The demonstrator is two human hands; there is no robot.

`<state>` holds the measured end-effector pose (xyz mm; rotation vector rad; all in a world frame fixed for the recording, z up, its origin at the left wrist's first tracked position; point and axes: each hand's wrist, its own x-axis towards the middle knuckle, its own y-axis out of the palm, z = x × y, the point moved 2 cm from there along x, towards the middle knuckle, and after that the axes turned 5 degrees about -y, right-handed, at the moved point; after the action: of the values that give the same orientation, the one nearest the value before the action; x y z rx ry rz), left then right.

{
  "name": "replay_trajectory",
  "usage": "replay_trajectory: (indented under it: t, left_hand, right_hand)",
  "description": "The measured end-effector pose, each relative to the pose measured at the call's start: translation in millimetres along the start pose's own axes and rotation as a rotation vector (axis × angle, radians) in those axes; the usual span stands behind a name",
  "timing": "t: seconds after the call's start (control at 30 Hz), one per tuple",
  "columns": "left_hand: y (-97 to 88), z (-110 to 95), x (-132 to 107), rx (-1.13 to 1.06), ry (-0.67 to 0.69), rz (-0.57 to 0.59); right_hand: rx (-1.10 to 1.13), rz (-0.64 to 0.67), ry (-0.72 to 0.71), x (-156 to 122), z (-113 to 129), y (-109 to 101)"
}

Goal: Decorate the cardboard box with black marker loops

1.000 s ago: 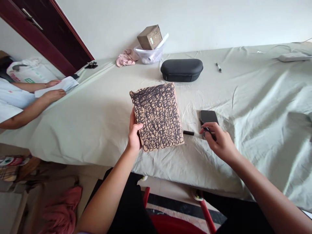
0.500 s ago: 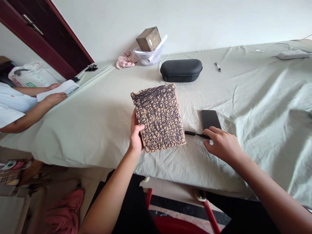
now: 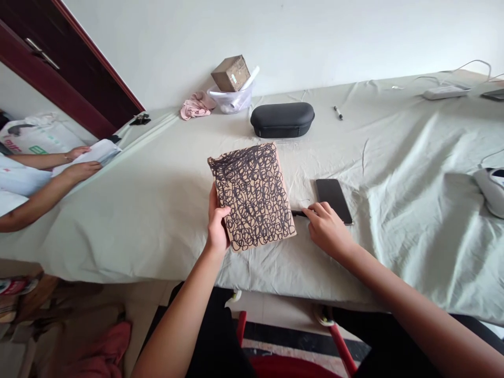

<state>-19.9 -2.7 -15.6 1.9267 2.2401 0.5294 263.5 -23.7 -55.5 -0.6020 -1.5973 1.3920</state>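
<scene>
Left hand [image 3: 218,224] is wrapped around the left edge of the scribbled cardboard [image 3: 252,199], thumb pressed on its front, so it's held over the surface [image 3: 153,210]. A black case [image 3: 282,121] is parked just beyond the cardboard. By its right edge, a black pen [image 3: 298,213] is pinched by the right hand [image 3: 326,226]; a dark phone [image 3: 334,198] can be seen lying further right.

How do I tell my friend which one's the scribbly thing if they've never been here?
Find the big table with the pale cloth, then the long black case near the wall. Nearer the person, the left hand holds a brown rectangle. Unlike the plain black phone to its right, it's covered in loopy black scribbles.
</scene>
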Motion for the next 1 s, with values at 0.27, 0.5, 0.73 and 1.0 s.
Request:
replay_trajectory:
  t: [0.27, 0.5, 0.73, 1.0]
  left_hand:
    - [3.4, -2, -2, -0.041, -0.025, -0.011]
    - [2.2, 0, 0, -0.086, -0.052, -0.026]
    - [3.9, 2, 1, -0.091, -0.057, -0.048]
    - [6.4, 2, -2, -0.105, -0.079, -0.061]
  right_hand:
    - [0.155, 0.062, 0.131, 34, 25, 3]
    - [0.522, -0.154, 0.363, 43, 2, -6]
    - [1.526, -0.239, 0.519, 48, -19, -42]
    - [1.842, -0.186, 0.653, 47, -9, -37]
